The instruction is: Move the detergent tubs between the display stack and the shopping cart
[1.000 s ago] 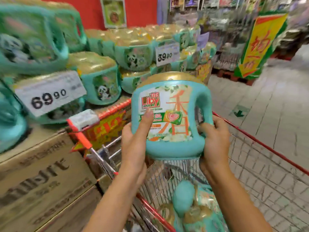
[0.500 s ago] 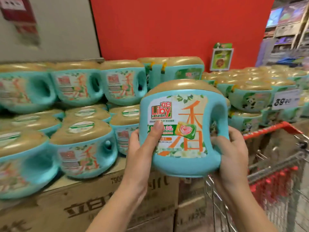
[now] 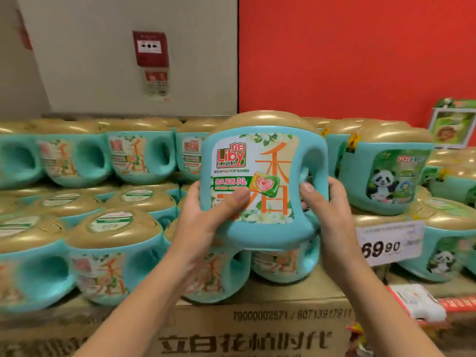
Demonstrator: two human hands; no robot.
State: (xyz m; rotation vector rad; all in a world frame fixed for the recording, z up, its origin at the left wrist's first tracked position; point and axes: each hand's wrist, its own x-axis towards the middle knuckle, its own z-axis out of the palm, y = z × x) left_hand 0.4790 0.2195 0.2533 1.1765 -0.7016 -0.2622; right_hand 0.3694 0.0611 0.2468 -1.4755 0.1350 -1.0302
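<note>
The Liby detergent tub (image 3: 262, 181) was held upright at centre, over the front rows of the display stack (image 3: 77, 266). The left hand (image 3: 206, 215) gripped its lower corner at 8 o'clock, and the right hand (image 3: 332, 202) gripped the handle side at 4 o'clock, with fingers (image 3: 237, 199) curled round the tub. To seat it well, the tub would best be lowered level onto the stacked tubs (image 3: 280, 264) at 6 o'clock, label outward, and released only once steady.

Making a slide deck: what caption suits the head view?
Left hand and right hand hold a Liby detergent tub at the display stack on cardboard cartons.
</note>
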